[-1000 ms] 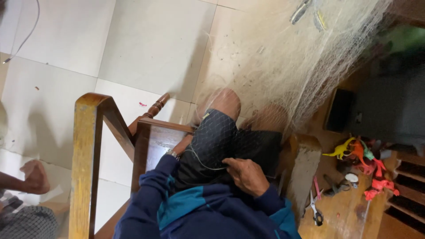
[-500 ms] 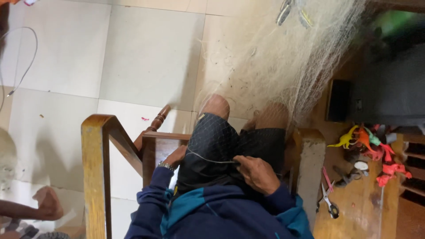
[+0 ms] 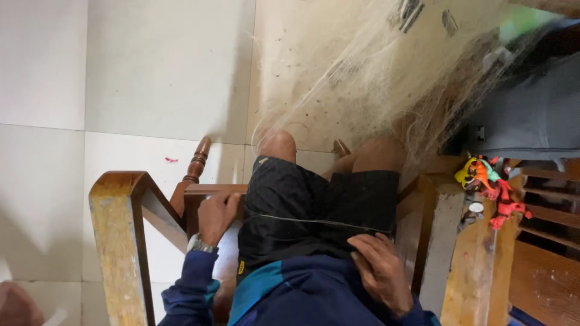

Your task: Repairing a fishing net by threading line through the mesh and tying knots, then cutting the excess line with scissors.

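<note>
I look down at my lap, in black shorts [image 3: 314,205] and a blue sweater, seated on a wooden chair. A thin pale line [image 3: 314,221] runs taut across my thighs from one hand to the other. My left hand [image 3: 216,215], with a wristwatch, is closed on the line's left end at the chair's edge. On my right thigh, my right hand [image 3: 379,270] has its fingers curled on the other end. A pale fishing net [image 3: 374,78] hangs in front and spreads over my knees.
A worn wooden armrest [image 3: 121,241] stands at my left, with a turned chair leg [image 3: 197,164] beyond it. Bright plastic toys [image 3: 489,181] lie on a wooden shelf at the right. Part of another person [image 3: 15,305] shows at the lower left on the tiled floor [image 3: 163,78].
The line, slack and curved a second ago, now lies straight across my lap. My hands have drawn slightly apart, and the view has tilted closer to my lap.
</note>
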